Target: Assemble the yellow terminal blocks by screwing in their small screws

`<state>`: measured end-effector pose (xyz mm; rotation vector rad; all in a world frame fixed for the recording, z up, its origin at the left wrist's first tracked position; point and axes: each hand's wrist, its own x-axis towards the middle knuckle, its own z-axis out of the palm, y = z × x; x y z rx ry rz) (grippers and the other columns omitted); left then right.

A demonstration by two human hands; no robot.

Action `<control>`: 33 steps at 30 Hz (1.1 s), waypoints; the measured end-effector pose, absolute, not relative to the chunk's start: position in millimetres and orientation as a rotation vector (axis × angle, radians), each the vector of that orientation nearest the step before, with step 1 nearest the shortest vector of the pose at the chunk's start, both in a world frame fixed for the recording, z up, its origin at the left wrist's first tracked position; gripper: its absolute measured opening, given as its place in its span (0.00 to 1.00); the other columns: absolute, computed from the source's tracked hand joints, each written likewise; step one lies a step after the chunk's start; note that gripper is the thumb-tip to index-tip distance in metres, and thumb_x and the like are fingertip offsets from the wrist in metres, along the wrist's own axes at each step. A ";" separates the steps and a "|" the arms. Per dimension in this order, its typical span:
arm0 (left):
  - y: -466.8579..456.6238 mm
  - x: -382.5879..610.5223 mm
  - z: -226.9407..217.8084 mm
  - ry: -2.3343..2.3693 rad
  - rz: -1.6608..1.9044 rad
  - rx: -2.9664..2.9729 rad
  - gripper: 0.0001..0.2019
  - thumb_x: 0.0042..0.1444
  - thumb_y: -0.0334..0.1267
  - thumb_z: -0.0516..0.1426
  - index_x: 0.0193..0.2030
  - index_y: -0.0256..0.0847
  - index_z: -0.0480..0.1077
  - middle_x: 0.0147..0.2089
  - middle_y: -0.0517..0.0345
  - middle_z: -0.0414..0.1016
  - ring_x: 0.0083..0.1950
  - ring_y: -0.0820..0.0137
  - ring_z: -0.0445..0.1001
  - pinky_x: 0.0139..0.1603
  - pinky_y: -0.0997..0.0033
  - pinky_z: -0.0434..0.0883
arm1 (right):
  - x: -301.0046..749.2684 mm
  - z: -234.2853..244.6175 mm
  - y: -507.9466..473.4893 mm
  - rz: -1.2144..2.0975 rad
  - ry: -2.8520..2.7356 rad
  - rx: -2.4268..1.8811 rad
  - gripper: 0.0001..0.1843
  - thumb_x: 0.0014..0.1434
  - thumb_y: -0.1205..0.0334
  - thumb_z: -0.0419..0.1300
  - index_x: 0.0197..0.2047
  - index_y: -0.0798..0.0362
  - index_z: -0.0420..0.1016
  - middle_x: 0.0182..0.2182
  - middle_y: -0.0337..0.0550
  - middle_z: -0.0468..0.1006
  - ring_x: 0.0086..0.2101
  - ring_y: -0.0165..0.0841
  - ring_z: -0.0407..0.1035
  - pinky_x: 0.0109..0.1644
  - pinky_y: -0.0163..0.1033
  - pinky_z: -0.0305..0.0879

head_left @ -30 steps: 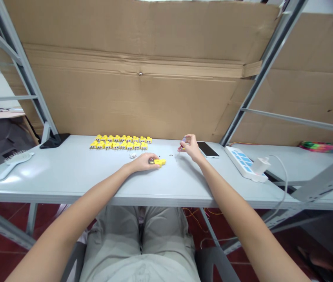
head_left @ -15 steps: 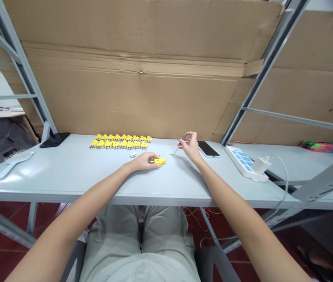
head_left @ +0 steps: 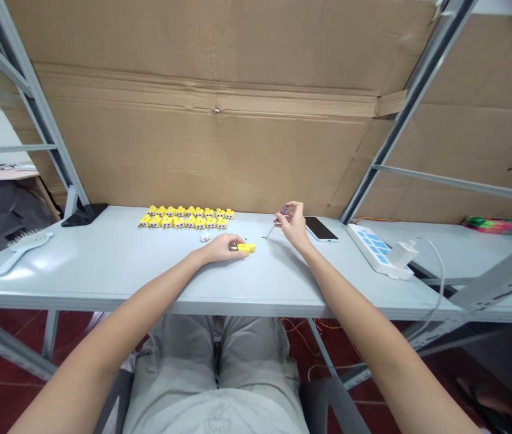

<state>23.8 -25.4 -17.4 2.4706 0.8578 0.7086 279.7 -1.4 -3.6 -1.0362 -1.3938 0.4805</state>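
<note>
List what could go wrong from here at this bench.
The small screwdriver in the right hand could slip and jab the left hand, which is on a yellow plastic part. The tiny dark bits, perhaps screws, lying loose on the table could be knocked away and lost.

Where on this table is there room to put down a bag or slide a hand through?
The widest bare stretch of the table lies between the hairbrush and the left hand. Another lies between the right forearm and the power strip, in front of the phone. It is crowded around the rows of yellow plastic parts and both hands.
</note>
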 end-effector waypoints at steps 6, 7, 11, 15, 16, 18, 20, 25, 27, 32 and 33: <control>-25.9 23.9 -17.0 0.866 0.706 2.464 0.22 0.52 0.51 0.60 0.46 0.35 0.75 0.46 0.49 0.79 0.44 0.63 0.75 0.46 0.67 0.69 | 278.2 -3.5 -2.4 0.465 -1.383 -1.024 0.26 0.50 0.48 0.62 0.45 0.46 0.53 0.34 0.36 0.70 0.28 0.32 0.73 0.31 0.42 0.75; -25.9 23.9 -16.9 0.866 0.707 2.462 0.22 0.52 0.51 0.60 0.46 0.35 0.75 0.46 0.49 0.79 0.44 0.63 0.75 0.46 0.67 0.69 | 277.7 -2.8 -3.1 0.458 -1.375 -1.019 0.25 0.50 0.49 0.62 0.45 0.46 0.53 0.34 0.36 0.71 0.28 0.31 0.73 0.31 0.42 0.75; -26.0 24.3 -16.8 0.863 0.705 2.453 0.20 0.52 0.50 0.60 0.45 0.37 0.75 0.45 0.50 0.79 0.44 0.63 0.74 0.47 0.67 0.69 | 275.5 3.3 -8.0 0.472 -1.329 -0.985 0.25 0.50 0.51 0.62 0.45 0.46 0.53 0.34 0.36 0.72 0.28 0.32 0.74 0.33 0.44 0.77; -27.3 25.0 -17.5 0.859 0.713 2.422 0.19 0.52 0.49 0.61 0.45 0.37 0.75 0.45 0.50 0.79 0.43 0.64 0.74 0.46 0.67 0.69 | 269.5 11.8 -15.9 0.603 -1.253 -0.899 0.27 0.48 0.51 0.64 0.44 0.44 0.51 0.33 0.32 0.73 0.29 0.31 0.75 0.37 0.45 0.77; -28.1 25.5 -17.7 0.855 0.715 2.418 0.19 0.52 0.49 0.61 0.45 0.37 0.75 0.45 0.50 0.79 0.43 0.64 0.74 0.46 0.67 0.69 | 266.9 13.3 -18.3 0.651 -1.239 -0.879 0.28 0.48 0.51 0.65 0.43 0.44 0.51 0.32 0.31 0.73 0.29 0.31 0.75 0.38 0.45 0.77; -29.9 26.6 -17.9 0.847 0.717 2.419 0.19 0.52 0.48 0.61 0.46 0.37 0.75 0.45 0.50 0.79 0.43 0.64 0.74 0.45 0.67 0.69 | 260.5 14.8 -23.5 0.748 -1.228 -0.847 0.29 0.47 0.50 0.66 0.43 0.43 0.50 0.32 0.31 0.75 0.30 0.30 0.75 0.40 0.46 0.77; -31.8 27.7 -17.9 0.843 0.713 2.425 0.20 0.52 0.48 0.62 0.46 0.37 0.75 0.45 0.50 0.79 0.43 0.64 0.74 0.45 0.67 0.69 | 253.3 14.3 -28.5 0.831 -1.237 -0.823 0.30 0.46 0.49 0.67 0.43 0.44 0.51 0.32 0.31 0.76 0.30 0.31 0.76 0.41 0.47 0.76; -33.0 29.0 -18.9 0.835 0.712 2.434 0.20 0.52 0.48 0.62 0.46 0.36 0.75 0.44 0.50 0.79 0.42 0.64 0.74 0.45 0.67 0.69 | 240.2 9.2 -36.1 0.949 -1.288 -0.834 0.31 0.45 0.47 0.68 0.42 0.44 0.52 0.31 0.31 0.76 0.30 0.32 0.76 0.41 0.48 0.76; -32.4 29.0 -19.6 0.825 0.724 2.437 0.20 0.52 0.48 0.62 0.46 0.36 0.75 0.44 0.50 0.79 0.42 0.64 0.74 0.44 0.67 0.69 | 239.0 8.0 -36.5 0.958 -1.303 -0.844 0.31 0.46 0.48 0.68 0.42 0.44 0.52 0.32 0.31 0.75 0.31 0.32 0.76 0.40 0.48 0.76; -31.8 29.2 -19.8 0.825 0.720 2.434 0.19 0.52 0.48 0.62 0.45 0.37 0.75 0.43 0.51 0.79 0.42 0.64 0.74 0.45 0.67 0.69 | 241.0 6.7 -34.2 0.934 -1.351 -0.868 0.29 0.47 0.47 0.67 0.43 0.44 0.51 0.32 0.31 0.74 0.31 0.31 0.75 0.39 0.47 0.76; -32.0 29.3 -19.6 0.829 0.719 2.431 0.19 0.52 0.48 0.62 0.45 0.37 0.75 0.43 0.51 0.79 0.42 0.64 0.74 0.45 0.67 0.69 | 241.2 6.4 -33.7 0.930 -1.357 -0.872 0.29 0.48 0.47 0.66 0.43 0.44 0.51 0.32 0.31 0.74 0.30 0.31 0.75 0.38 0.47 0.76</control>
